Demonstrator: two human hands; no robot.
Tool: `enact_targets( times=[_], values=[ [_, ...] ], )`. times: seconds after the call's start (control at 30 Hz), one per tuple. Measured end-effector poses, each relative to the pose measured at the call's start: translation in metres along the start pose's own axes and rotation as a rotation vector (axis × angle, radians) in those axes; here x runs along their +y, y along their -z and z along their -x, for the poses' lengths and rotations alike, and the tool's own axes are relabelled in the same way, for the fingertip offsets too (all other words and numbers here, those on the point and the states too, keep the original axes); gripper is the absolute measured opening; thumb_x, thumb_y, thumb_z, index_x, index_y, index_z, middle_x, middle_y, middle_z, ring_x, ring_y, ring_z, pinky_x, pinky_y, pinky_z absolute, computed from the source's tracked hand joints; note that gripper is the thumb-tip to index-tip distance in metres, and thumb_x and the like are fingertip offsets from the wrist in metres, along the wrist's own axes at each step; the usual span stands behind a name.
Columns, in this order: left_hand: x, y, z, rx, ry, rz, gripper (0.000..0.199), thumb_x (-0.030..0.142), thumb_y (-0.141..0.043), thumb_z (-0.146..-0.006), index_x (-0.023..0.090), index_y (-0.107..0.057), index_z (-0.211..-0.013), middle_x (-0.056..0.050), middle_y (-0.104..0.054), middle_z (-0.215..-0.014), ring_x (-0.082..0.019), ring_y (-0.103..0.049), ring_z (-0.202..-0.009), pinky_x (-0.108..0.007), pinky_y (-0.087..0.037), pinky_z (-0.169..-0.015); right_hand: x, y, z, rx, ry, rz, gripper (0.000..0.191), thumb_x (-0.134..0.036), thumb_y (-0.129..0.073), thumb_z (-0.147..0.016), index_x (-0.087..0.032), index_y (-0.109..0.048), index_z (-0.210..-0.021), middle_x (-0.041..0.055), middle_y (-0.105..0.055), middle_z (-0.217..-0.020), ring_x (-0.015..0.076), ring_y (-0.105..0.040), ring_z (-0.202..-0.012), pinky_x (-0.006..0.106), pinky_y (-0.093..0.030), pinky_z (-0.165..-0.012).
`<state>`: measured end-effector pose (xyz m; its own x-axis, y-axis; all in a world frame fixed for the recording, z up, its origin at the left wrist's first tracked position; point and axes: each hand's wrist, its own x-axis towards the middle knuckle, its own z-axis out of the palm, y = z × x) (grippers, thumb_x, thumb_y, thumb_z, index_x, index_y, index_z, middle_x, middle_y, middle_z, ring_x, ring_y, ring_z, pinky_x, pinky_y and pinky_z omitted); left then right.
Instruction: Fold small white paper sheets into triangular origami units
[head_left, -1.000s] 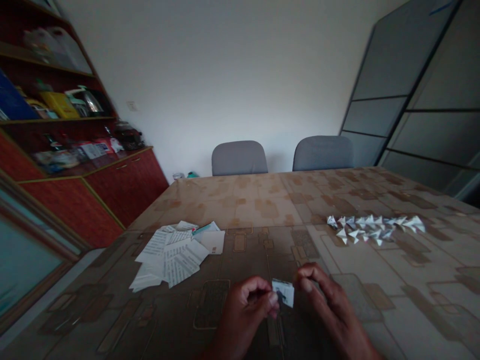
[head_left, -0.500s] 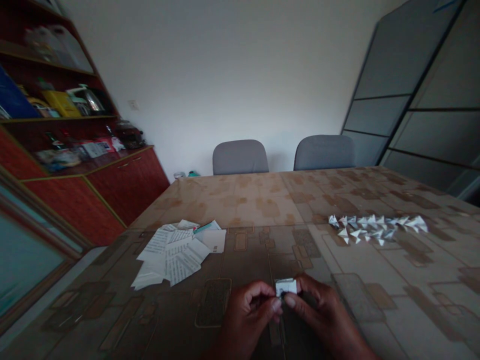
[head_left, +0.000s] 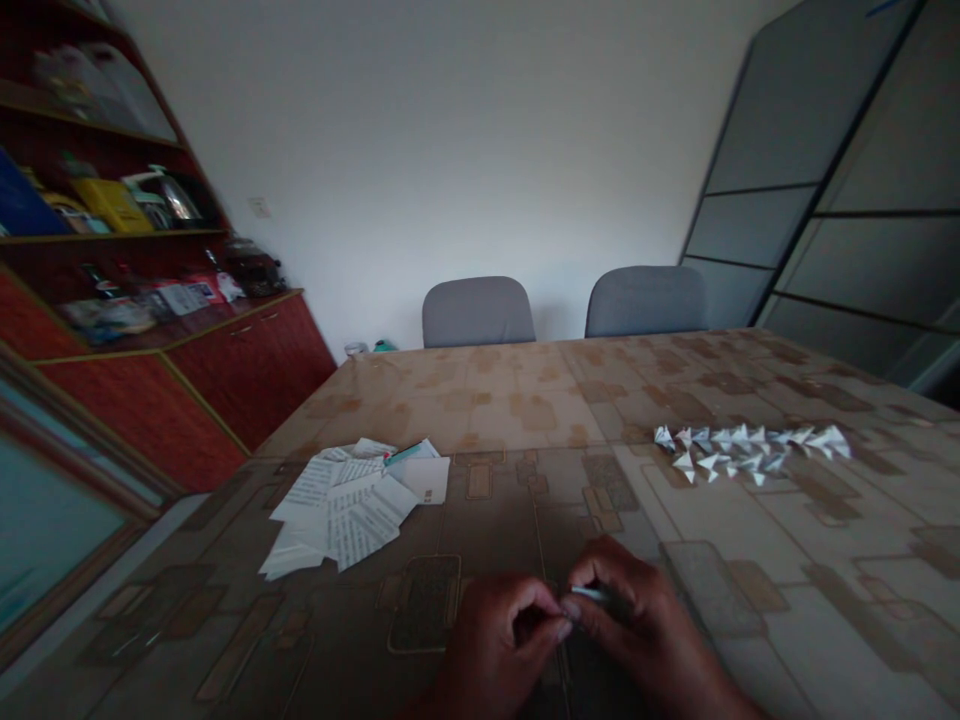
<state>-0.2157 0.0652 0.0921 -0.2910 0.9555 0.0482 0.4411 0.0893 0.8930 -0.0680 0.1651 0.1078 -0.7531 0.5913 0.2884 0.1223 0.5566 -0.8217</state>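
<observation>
A small folded piece of paper (head_left: 589, 592) is pinched in my right hand (head_left: 637, 610), and only its thin pale edge shows. My left hand (head_left: 510, 635) is closed, thumb and forefinger pressed together at the paper's left end; the fingers hide most of it. Both hands meet low over the table near its front. To the left lies a fanned pile of printed paper slips (head_left: 360, 510). On the right stand rows of small pointed folded paper pieces (head_left: 750, 440).
A patterned cloth covers the table (head_left: 517, 400). Two grey chairs (head_left: 478, 312) stand behind its far edge. At the left is a red-brown cabinet (head_left: 247, 370) with bottles and a kettle (head_left: 176, 200) on its shelves. A grey panelled wardrobe (head_left: 757, 150) rises at the right.
The folded paper has tipped from showing its flat white face to lying edge-on between my fingers. My left fingers have moved slightly right, closer to the right hand. The view shifted slightly.
</observation>
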Motion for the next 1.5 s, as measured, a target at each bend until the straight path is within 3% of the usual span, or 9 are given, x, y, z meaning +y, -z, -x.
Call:
enact_targets(
  times=[0.3,0.63,0.77,0.9,0.97,1.07,1.2,1.33,1.5],
  values=[
    [0.010,0.010,-0.006,-0.145,0.095,0.224,0.016,0.028,-0.053,-0.078,0.016,-0.060,-0.070,0.000,-0.058,-0.062,-0.015,-0.057,-0.061,-0.023,-0.039,-0.059,0.011,-0.001,-0.003,-0.001,-0.218,-0.197,0.044,-0.053,-0.046,-0.092,-0.019,-0.053,-0.065,-0.0032,-0.048,-0.059,0.0128,-0.048,-0.055,0.022,-0.039,-0.052],
    [0.006,0.014,-0.011,-0.100,0.119,0.265,0.016,0.031,-0.055,-0.077,0.017,-0.056,-0.070,0.003,-0.053,-0.060,-0.013,-0.051,-0.057,-0.022,-0.037,-0.057,0.008,-0.005,0.000,-0.140,-0.242,-0.155,0.033,-0.047,-0.057,-0.084,-0.016,-0.063,-0.074,0.0019,-0.061,-0.069,0.0168,-0.055,-0.065,0.026,-0.043,-0.061],
    [0.007,0.020,-0.013,-0.127,0.082,0.282,0.017,0.032,-0.053,-0.080,0.017,-0.055,-0.072,0.003,-0.053,-0.062,-0.013,-0.051,-0.058,-0.023,-0.038,-0.057,0.009,-0.002,-0.001,-0.182,-0.199,-0.232,0.034,-0.049,-0.054,-0.087,-0.017,-0.063,-0.076,-0.0006,-0.057,-0.067,0.0151,-0.051,-0.063,0.024,-0.039,-0.058],
    [0.009,0.035,-0.018,-0.081,0.111,0.235,0.021,0.036,-0.052,-0.080,0.016,-0.054,-0.071,0.002,-0.053,-0.062,-0.012,-0.050,-0.056,-0.023,-0.038,-0.057,0.018,0.005,-0.001,-0.138,-0.250,-0.160,0.038,-0.051,-0.054,-0.086,-0.020,-0.051,-0.065,-0.0042,-0.047,-0.058,0.0125,-0.046,-0.054,0.022,-0.035,-0.051],
    [0.009,0.040,-0.019,-0.122,0.133,0.233,0.022,0.036,-0.052,-0.080,0.016,-0.055,-0.072,0.002,-0.054,-0.063,-0.012,-0.050,-0.055,-0.023,-0.039,-0.057,0.020,0.009,-0.001,-0.065,-0.220,-0.099,0.033,-0.045,-0.054,-0.088,-0.021,-0.050,-0.066,-0.0038,-0.048,-0.059,0.0130,-0.048,-0.055,0.022,-0.037,-0.052],
    [0.007,0.040,-0.017,-0.231,0.170,0.257,0.020,0.035,-0.054,-0.077,0.015,-0.057,-0.073,0.002,-0.056,-0.064,-0.012,-0.051,-0.055,-0.022,-0.039,-0.055,0.012,0.014,-0.003,0.031,-0.028,0.026,0.017,-0.029,-0.053,-0.091,-0.021,-0.057,-0.076,0.0001,-0.059,-0.074,0.0158,-0.056,-0.070,0.025,-0.044,-0.064],
    [0.004,0.034,-0.012,-0.319,0.248,0.190,0.017,0.031,-0.055,-0.072,0.015,-0.059,-0.070,0.003,-0.053,-0.058,-0.012,-0.049,-0.050,-0.022,-0.036,-0.050,-0.003,0.015,-0.003,-0.104,0.249,0.197,0.011,-0.015,-0.052,-0.092,-0.021,-0.061,-0.092,0.0022,-0.064,-0.085,0.0178,-0.057,-0.083,0.029,-0.042,-0.074],
    [0.004,0.033,-0.009,-0.295,0.217,-0.059,0.013,0.023,-0.055,-0.074,0.015,-0.065,-0.069,0.003,-0.056,-0.057,-0.013,-0.053,-0.053,-0.021,-0.033,-0.050,-0.003,0.008,0.000,-0.274,0.259,0.336,0.016,-0.010,-0.056,-0.090,-0.022,-0.065,-0.092,0.0016,-0.065,-0.086,0.0185,-0.057,-0.084,0.032,-0.038,-0.077],
    [0.001,0.035,-0.007,-0.190,0.041,-0.381,0.004,0.017,-0.063,-0.076,0.019,-0.067,-0.076,0.003,-0.062,-0.066,-0.014,-0.056,-0.062,-0.020,-0.032,-0.055,0.007,0.000,0.003,-0.303,0.200,0.394,0.013,-0.012,-0.057,-0.091,-0.021,-0.066,-0.088,0.0016,-0.065,-0.085,0.0184,-0.057,-0.085,0.032,-0.038,-0.079]
  ],
)
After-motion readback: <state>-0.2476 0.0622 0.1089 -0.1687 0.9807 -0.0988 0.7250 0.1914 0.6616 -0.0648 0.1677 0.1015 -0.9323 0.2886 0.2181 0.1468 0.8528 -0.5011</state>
